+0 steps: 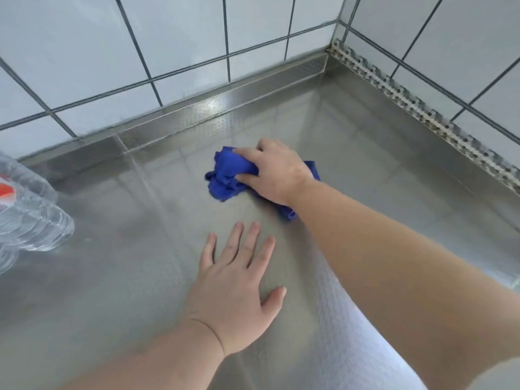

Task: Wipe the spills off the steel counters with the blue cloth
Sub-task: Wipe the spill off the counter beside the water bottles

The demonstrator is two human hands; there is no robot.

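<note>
— While your right hand (274, 171) clutches the bunched blue cloth (229, 175) mid-counter (112, 249), which way does it run?
— Back-left to front-right. Your left hand (236, 294) lies flat, holding nothing. Walls (84, 52) close behind and right; bottles (25, 209) sit left.

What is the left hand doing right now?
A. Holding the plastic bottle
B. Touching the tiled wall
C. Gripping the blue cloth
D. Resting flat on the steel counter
D: the left hand lies flat, fingers spread, on the steel counter, while the right hand grips the bunched blue cloth.
</note>
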